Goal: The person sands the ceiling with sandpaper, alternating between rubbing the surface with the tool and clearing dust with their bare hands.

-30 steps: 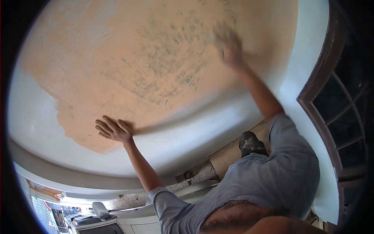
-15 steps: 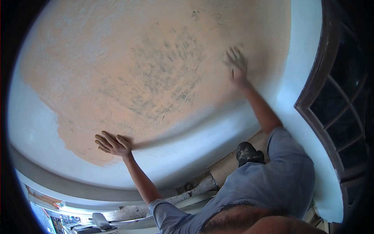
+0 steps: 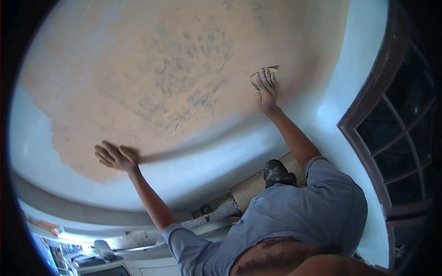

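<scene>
In the head view, a wall (image 3: pixel 152 83) carries a large patch of peach-tan filler with rough dark marks in its middle. My right hand (image 3: pixel 266 94) presses a folded, tan sheet that looks like sandpaper (image 3: pixel 254 82) against the right part of the patch. Its fingers lie close together over the sheet, whose edges stick out on both sides. Further down at the left, my left hand (image 3: pixel 119 158) rests flat on the lower edge of the patch, fingers stretched and dusty, with nothing in it.
A dark-framed window or door with curved bars (image 3: pixel 391 138) stands at the right. Below the wall, a dark, stained shoe (image 3: pixel 277 173) is on a brownish floor (image 3: pixel 240 195). Cluttered items and a grey object (image 3: pixel 105 250) show at the lower left.
My right hand has slid down along the wall, and the sheet under it now shows clearly. My left hand stays on the same spot. The whole view has shifted slightly.
</scene>
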Action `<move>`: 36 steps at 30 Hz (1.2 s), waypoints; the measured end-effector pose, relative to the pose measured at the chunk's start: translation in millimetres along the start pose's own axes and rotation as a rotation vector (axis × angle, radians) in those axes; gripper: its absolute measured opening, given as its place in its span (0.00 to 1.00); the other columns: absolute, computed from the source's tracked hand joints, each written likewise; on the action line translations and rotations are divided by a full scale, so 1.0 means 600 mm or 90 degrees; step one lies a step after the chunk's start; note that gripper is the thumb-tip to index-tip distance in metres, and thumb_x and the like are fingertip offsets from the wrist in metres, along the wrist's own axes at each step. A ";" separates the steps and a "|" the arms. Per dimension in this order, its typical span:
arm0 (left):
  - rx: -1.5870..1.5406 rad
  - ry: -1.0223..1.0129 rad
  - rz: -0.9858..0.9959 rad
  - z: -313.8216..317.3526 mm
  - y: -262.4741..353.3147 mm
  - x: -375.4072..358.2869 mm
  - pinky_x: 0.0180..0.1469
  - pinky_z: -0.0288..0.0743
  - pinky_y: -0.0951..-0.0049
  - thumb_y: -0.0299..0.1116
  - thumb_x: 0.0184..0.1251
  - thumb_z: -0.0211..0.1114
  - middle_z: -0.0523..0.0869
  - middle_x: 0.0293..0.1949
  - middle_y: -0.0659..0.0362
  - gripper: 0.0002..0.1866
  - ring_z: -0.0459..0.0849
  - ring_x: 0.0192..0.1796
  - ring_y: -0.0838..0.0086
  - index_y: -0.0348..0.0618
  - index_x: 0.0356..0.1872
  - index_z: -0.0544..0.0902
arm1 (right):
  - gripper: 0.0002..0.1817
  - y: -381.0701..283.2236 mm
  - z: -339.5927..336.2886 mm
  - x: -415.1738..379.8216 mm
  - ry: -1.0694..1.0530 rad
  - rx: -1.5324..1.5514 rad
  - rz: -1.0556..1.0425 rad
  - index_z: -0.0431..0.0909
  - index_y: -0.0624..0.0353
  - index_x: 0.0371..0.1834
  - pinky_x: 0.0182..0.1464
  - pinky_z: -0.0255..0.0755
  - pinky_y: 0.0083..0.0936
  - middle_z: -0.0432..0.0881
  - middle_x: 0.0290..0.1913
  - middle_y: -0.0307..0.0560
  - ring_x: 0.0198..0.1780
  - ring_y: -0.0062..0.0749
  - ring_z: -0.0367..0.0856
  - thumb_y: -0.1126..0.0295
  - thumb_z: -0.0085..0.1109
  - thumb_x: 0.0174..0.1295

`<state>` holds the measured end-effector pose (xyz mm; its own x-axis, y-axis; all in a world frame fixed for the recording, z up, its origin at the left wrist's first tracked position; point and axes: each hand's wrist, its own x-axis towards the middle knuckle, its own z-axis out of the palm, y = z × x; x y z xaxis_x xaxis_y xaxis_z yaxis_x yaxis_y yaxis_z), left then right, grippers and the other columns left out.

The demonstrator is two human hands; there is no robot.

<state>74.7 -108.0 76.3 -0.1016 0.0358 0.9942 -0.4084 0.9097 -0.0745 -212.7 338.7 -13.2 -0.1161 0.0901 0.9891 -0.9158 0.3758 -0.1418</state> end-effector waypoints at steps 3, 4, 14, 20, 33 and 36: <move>0.014 -0.013 0.001 -0.003 -0.001 0.001 0.76 0.39 0.48 0.51 0.77 0.40 0.56 0.76 0.44 0.32 0.51 0.78 0.48 0.42 0.74 0.63 | 0.21 -0.037 -0.010 0.069 -0.053 -0.124 -0.079 0.80 0.53 0.60 0.73 0.49 0.58 0.76 0.65 0.55 0.71 0.55 0.67 0.71 0.47 0.65; 0.010 -0.005 0.000 -0.002 0.001 0.003 0.76 0.39 0.49 0.52 0.77 0.40 0.56 0.76 0.44 0.32 0.51 0.78 0.48 0.41 0.74 0.63 | 0.21 -0.033 -0.017 0.160 -0.085 -0.157 -0.151 0.80 0.52 0.60 0.73 0.51 0.57 0.76 0.65 0.55 0.71 0.53 0.68 0.71 0.48 0.65; -0.004 0.014 0.010 0.003 -0.002 0.001 0.76 0.36 0.49 0.49 0.77 0.40 0.58 0.75 0.43 0.31 0.51 0.78 0.49 0.42 0.73 0.66 | 0.22 -0.109 0.056 0.274 0.019 -0.175 -0.107 0.76 0.61 0.62 0.72 0.54 0.52 0.73 0.67 0.59 0.70 0.55 0.67 0.67 0.47 0.67; -0.021 0.004 -0.021 0.000 -0.009 0.003 0.77 0.27 0.52 0.50 0.75 0.43 0.60 0.75 0.45 0.30 0.49 0.79 0.52 0.44 0.71 0.70 | 0.17 -0.141 0.072 0.010 -0.065 -0.156 -0.100 0.82 0.61 0.55 0.72 0.55 0.52 0.80 0.60 0.55 0.66 0.54 0.73 0.68 0.53 0.67; -0.055 0.031 -0.033 0.002 -0.010 0.000 0.76 0.30 0.50 0.51 0.73 0.46 0.64 0.74 0.46 0.29 0.54 0.78 0.53 0.49 0.69 0.73 | 0.22 -0.269 0.146 0.135 -0.159 -0.170 -0.122 0.75 0.64 0.63 0.73 0.47 0.58 0.74 0.65 0.63 0.71 0.61 0.65 0.65 0.45 0.69; -0.053 0.023 -0.051 -0.005 -0.010 0.002 0.77 0.32 0.51 0.51 0.72 0.48 0.65 0.73 0.49 0.29 0.56 0.77 0.54 0.51 0.69 0.74 | 0.16 -0.266 0.163 -0.046 -0.137 -0.056 -0.222 0.84 0.59 0.51 0.73 0.49 0.58 0.80 0.60 0.55 0.68 0.49 0.70 0.64 0.54 0.67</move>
<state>79.9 -112.1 78.1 -0.0384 -0.0250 0.9990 -0.3365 0.9416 0.0107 -100.8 186.2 -13.9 0.1088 -0.2486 0.9625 -0.8791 0.4280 0.2099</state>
